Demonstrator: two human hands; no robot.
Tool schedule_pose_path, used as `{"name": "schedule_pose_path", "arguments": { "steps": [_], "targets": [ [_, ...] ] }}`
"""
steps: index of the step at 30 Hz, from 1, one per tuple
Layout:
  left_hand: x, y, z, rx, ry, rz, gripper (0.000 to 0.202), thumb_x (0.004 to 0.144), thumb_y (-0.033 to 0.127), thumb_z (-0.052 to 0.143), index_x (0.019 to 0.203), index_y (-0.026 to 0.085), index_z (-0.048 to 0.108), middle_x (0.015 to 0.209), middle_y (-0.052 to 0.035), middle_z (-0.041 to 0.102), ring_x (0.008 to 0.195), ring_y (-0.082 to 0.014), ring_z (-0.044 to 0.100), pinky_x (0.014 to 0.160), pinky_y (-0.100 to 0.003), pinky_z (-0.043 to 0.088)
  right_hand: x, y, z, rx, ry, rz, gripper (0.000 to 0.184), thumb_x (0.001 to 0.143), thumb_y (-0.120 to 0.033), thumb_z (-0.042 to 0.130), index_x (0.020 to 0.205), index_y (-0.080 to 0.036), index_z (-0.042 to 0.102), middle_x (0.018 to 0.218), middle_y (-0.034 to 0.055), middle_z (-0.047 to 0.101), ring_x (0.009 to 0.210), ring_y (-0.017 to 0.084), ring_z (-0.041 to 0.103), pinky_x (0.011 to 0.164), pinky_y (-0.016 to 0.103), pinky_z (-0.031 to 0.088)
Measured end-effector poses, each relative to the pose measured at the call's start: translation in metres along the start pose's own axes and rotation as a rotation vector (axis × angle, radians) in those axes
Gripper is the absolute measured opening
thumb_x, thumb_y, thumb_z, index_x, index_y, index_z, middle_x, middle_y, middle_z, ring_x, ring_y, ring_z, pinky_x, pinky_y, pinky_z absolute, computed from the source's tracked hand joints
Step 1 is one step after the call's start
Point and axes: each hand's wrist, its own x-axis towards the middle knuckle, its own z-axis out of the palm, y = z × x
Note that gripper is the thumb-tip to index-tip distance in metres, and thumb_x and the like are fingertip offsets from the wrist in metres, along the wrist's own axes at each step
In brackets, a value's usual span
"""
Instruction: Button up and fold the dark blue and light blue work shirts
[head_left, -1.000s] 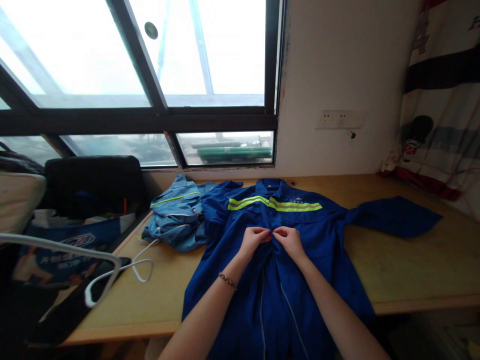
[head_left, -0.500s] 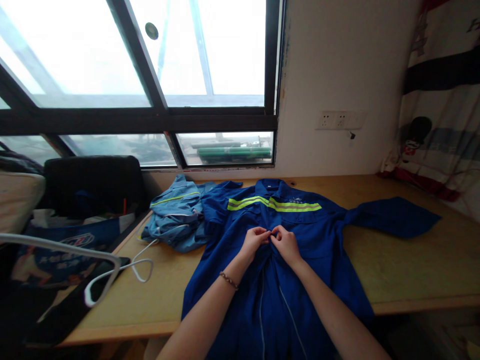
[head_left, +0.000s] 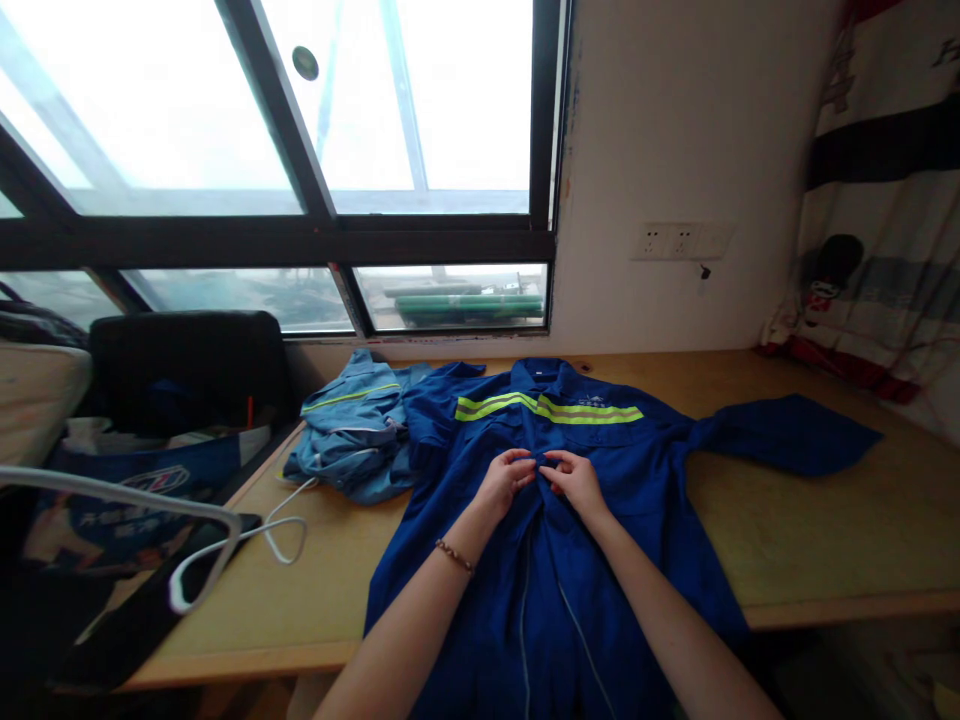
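Observation:
A dark blue work jacket [head_left: 630,490] with yellow-green and grey reflective bands across its chest lies front up, its collar toward the window and its lower part over the near table edge. Below the band, at the front opening, my left hand [head_left: 506,482] pinches the cloth of the front edge. My right hand [head_left: 574,482] grips the opposite edge between thumb and fingers, its tips close to those of the left. Whatever small fastener may be between them is hidden. Under my hands the two front edges, lined with pale strips, spread apart.
A crumpled light blue garment [head_left: 352,430] lies left of the jacket on the wooden table [head_left: 810,540]. A white cable [head_left: 281,540] loops over the left edge. Beyond that are a black chair [head_left: 187,350] and a blue printed bag [head_left: 142,510]. The window [head_left: 420,230] stands behind.
The fingers of both hands have shifted slightly at the front opening, with the left hand's fingers curling differently. The jacket otherwise lies as before.

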Motion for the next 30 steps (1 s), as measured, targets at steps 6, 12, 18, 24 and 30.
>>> {"name": "schedule_pose_path", "arguments": {
  "steps": [6, 12, 18, 24, 30],
  "targets": [
    [0.000, 0.001, -0.001, -0.027, -0.010, -0.007, 0.033, 0.058, 0.007, 0.067, 0.088, 0.012, 0.053, 0.066, -0.0023, 0.061, 0.056, -0.0085, 0.058, 0.060, -0.021, 0.048, -0.001, -0.002, 0.000, 0.039, 0.050, -0.028, 0.042, 0.057, -0.034, 0.065, 0.096, -0.017, 0.064, 0.055, -0.0011, 0.058, 0.046, 0.012, 0.050, 0.046, 0.023, 0.039],
    [0.001, -0.001, -0.002, -0.024, -0.019, 0.000, 0.034, 0.058, 0.008, 0.068, 0.088, 0.014, 0.052, 0.066, -0.0006, 0.060, 0.056, -0.0080, 0.057, 0.060, -0.021, 0.048, -0.002, -0.006, -0.001, -0.020, 0.046, -0.045, 0.033, 0.058, -0.032, 0.063, 0.088, -0.019, 0.069, 0.074, 0.0041, 0.065, 0.058, 0.015, 0.054, 0.052, 0.025, 0.043],
    [0.000, -0.001, 0.000, -0.008, -0.049, 0.043, 0.036, 0.053, 0.007, 0.070, 0.084, 0.014, 0.052, 0.070, -0.0013, 0.062, 0.060, -0.0089, 0.060, 0.061, -0.020, 0.048, 0.002, 0.003, 0.001, -0.103, 0.008, -0.051, 0.038, 0.062, -0.037, 0.062, 0.093, -0.015, 0.067, 0.064, 0.0023, 0.061, 0.056, 0.014, 0.052, 0.053, 0.025, 0.042],
    [0.009, -0.002, -0.001, 0.210, -0.101, 0.180, 0.032, 0.054, 0.005, 0.067, 0.082, 0.012, 0.055, 0.078, -0.0075, 0.067, 0.070, -0.0152, 0.063, 0.071, -0.028, 0.049, -0.002, 0.008, 0.004, -0.323, 0.017, -0.073, 0.063, 0.052, -0.031, 0.070, 0.111, -0.014, 0.056, 0.058, -0.0031, 0.056, 0.056, 0.013, 0.052, 0.057, 0.024, 0.040],
    [0.005, -0.003, 0.000, 0.607, -0.201, 0.430, 0.047, 0.057, -0.001, 0.060, 0.099, 0.020, 0.060, 0.102, -0.0066, 0.064, 0.100, -0.0188, 0.057, 0.091, -0.034, 0.041, -0.013, 0.009, -0.001, -0.323, 0.068, 0.068, 0.038, 0.051, -0.024, 0.068, 0.087, -0.015, 0.061, 0.056, -0.0012, 0.058, 0.052, 0.014, 0.053, 0.051, 0.024, 0.038]
  ]
}}
